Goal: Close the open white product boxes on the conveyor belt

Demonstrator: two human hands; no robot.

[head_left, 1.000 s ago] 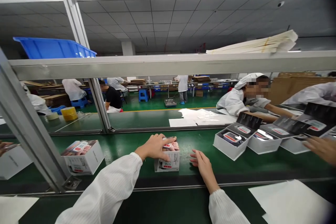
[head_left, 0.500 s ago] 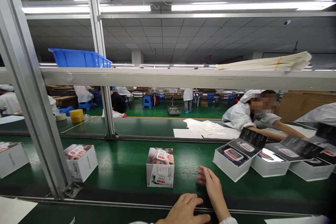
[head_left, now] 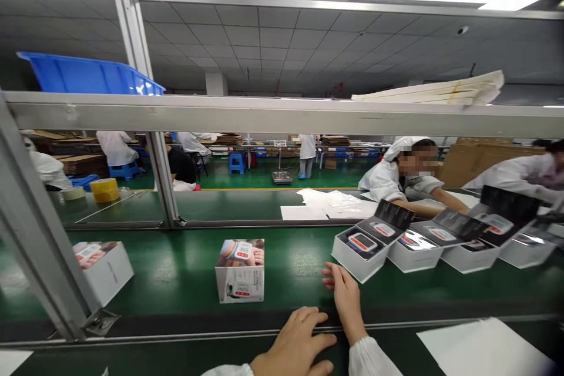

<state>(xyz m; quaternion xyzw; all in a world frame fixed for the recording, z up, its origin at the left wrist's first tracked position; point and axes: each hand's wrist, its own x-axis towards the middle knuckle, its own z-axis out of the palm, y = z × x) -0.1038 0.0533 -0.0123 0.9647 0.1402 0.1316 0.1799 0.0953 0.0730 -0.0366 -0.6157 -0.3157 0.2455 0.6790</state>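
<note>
Now — white monitor box (head_left: 240, 270) farther left

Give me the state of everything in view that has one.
Carton: closed, upright on the belt
Nearest box: open, lid raised
Monitor: lying in that box
Left hand: open, empty
Right hand: open, empty
Blue crate: tilted on the shelf

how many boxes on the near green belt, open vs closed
closed white boxes: 2
open white boxes: 4
total: 6
</note>
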